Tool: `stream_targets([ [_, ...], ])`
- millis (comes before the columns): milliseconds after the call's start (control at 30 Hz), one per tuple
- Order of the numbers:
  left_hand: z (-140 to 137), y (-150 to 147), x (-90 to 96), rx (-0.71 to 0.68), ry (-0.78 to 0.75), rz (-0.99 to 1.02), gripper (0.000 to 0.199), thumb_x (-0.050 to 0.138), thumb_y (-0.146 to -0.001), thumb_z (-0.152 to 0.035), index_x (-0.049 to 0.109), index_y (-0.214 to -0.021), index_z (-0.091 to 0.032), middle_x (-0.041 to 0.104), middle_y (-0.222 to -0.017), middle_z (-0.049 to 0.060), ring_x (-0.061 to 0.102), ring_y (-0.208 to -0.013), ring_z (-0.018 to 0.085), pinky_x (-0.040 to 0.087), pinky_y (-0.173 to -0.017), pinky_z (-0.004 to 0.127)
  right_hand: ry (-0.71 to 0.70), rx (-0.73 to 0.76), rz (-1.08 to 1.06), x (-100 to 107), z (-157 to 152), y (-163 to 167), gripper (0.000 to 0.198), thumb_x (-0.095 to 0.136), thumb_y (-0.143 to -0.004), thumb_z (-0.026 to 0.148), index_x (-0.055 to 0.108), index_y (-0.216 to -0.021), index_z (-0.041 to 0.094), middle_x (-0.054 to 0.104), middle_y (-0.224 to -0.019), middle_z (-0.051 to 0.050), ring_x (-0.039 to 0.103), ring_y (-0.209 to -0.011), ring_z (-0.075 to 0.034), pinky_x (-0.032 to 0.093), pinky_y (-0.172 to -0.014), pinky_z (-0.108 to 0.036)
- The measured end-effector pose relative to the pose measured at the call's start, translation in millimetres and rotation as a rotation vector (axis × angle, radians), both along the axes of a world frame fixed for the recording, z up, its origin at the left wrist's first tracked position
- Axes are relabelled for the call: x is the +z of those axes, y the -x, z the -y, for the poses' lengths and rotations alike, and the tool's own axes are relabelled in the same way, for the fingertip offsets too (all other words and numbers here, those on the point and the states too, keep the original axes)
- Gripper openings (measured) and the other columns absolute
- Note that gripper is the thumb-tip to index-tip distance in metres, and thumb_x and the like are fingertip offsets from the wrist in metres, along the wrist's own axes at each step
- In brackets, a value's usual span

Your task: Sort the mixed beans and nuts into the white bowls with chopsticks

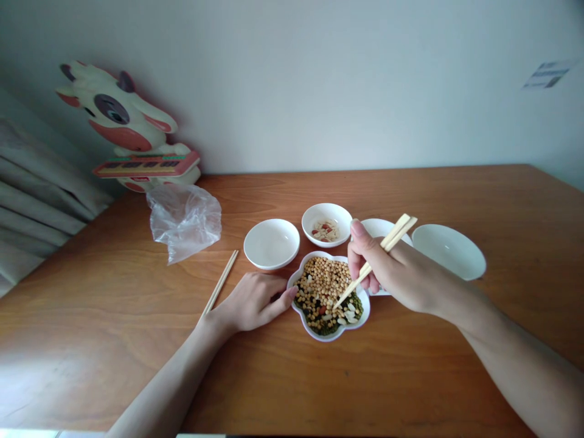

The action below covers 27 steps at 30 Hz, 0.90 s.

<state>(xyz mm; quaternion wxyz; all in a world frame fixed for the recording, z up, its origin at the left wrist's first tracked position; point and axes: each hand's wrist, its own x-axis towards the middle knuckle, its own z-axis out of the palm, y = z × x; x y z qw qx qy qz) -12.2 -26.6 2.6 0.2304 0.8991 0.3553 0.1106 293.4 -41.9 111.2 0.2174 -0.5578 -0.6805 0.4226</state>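
Note:
My right hand (381, 261) is closed around a pair of wooden chopsticks (396, 234). Their tips reach down into a white flower-shaped dish (311, 331). That dish is filled with yellow soybeans (326, 274), green beans (328, 328), pale flat seeds or nuts (350, 315) and a few reddish pieces. At its left side, my left hand (258, 301) grips the rim with the thumb on the edge; the other fingertips are partly hidden. Behind the dish, a small white bowl (309, 234) contains pale pieces and reddish ones (326, 230).
A white bowl (271, 243) stands left of the small one. Another bowl (378, 227) is partly behind my right hand, with one more bowl (449, 249) farther right. Spare chopsticks (222, 280), a clear plastic bag (187, 219) and a cow-shaped toy keyboard (132, 121) are left.

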Motion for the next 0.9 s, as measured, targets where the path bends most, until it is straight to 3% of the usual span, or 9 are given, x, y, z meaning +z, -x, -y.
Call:
stream_targets([
  [300, 0, 0, 0.2, 0.004, 0.003, -0.017, 0.051, 0.037, -0.117, -0.046, 0.056, -0.077, -0.019, 0.068, -0.076, 0.005, 0.057, -0.067, 0.016, 0.037, -0.068, 0.031, -0.036, -0.040, -0.012, 0, -2, 1, 0.082, 0.028, -0.102, 0.086, 0.066, -0.071, 0.021, 0.066, -0.059, -0.005, 0.064, -0.056, -0.018, 0.047, -0.055, -0.032],
  [500, 0, 0, 0.0, 0.005, -0.006, -0.005, 0.052, 0.037, -0.116, -0.045, 0.055, -0.075, -0.019, 0.065, -0.072, 0.004, 0.054, -0.064, 0.015, 0.035, -0.066, 0.031, -0.095, -0.063, -0.192, 9, -10, -12, 0.084, 0.028, -0.102, 0.086, 0.067, -0.065, 0.022, 0.063, -0.059, -0.006, 0.060, -0.056, -0.018, 0.046, -0.056, -0.033],
  [700, 0, 0, 1.5, 0.002, -0.009, -0.004, 0.051, 0.038, -0.116, -0.044, 0.055, -0.075, -0.019, 0.064, -0.072, 0.003, 0.052, -0.063, 0.015, 0.033, -0.065, 0.031, -0.373, -0.307, -0.303, 8, -32, -24, 0.082, 0.026, -0.101, 0.088, 0.069, -0.071, 0.025, 0.065, -0.067, -0.011, 0.062, -0.066, -0.025, 0.048, -0.066, -0.041],
  [900, 0, -2, 3.0, 0.002, 0.000, 0.009, 0.052, 0.038, -0.116, -0.044, 0.053, -0.073, -0.019, 0.061, -0.069, 0.002, 0.050, -0.061, 0.015, 0.033, -0.064, 0.031, -0.400, -0.240, -0.280, 7, -40, -32, 0.079, 0.024, -0.104, 0.083, 0.069, -0.073, 0.025, 0.064, -0.069, -0.010, 0.061, -0.067, -0.025, 0.049, -0.069, -0.043],
])
